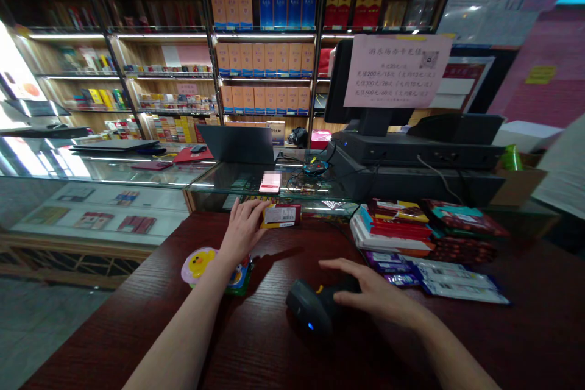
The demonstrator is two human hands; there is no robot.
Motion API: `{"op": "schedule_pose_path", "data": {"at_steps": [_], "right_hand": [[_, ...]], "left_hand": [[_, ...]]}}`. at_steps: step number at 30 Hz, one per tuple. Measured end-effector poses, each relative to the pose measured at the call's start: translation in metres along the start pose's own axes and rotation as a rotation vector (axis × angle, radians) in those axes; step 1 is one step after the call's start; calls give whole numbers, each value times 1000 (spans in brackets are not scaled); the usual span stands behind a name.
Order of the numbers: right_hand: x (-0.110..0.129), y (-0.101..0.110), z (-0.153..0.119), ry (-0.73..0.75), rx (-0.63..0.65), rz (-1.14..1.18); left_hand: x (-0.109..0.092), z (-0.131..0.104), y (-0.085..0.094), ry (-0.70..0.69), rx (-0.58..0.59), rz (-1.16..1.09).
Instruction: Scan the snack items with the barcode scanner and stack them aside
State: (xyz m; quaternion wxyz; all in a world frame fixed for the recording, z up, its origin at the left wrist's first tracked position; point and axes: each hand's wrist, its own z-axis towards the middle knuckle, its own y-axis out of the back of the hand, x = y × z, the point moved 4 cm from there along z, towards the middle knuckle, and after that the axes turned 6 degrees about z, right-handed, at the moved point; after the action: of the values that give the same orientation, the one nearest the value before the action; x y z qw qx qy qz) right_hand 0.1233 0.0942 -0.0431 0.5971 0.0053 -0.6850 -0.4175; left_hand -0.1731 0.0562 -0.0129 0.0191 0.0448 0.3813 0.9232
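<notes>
Snack pack point(284, 217), red + yellow, pale printed label toward cam., near far edge of dark wood table point(265, 341). L hand point(245, 222) pinches pack's L end btwn thumb + fingers; can't tell if pack's lower edge touches table. R hand point(368, 287) spread, thumb + index apart, at handle of black scanner point(311, 308); can't tell if palm touches it. Scanner lies on table, blue light lit on its head

Obs., nearby: duck toy point(197, 263), yellow on lilac, L of pack + nearer cam., partly hidden by L forearm. R side of table: pile of choc. packs point(393, 237), w/ purple packs point(388, 261) + pale blue-edged packs point(459, 283) just in front

Bkgd: glass counter point(219, 181) w/ laptop point(237, 143) + small card point(270, 184); monitor point(337, 88) w/ pink sign point(397, 70) on it; shelves behind w/ orange boxes point(265, 60) in rows
</notes>
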Motion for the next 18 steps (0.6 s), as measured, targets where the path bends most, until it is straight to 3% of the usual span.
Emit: {"op": "schedule_pose_path", "data": {"at_steps": [3,6,10,18], "right_hand": [[-15,14,19,-52,-275,211],[-30,20,40,-111,-465,308],[-39,16,62,-210,-519,443],[-36,8,72,-169,-582,463]], "left_hand": [[-6,2,0,-18,7,-35],[-15,3,-2,-50,25,-78],[-28,2,-8,-104,54,-126],[-33,0,-18,-83,96,-267]]}}
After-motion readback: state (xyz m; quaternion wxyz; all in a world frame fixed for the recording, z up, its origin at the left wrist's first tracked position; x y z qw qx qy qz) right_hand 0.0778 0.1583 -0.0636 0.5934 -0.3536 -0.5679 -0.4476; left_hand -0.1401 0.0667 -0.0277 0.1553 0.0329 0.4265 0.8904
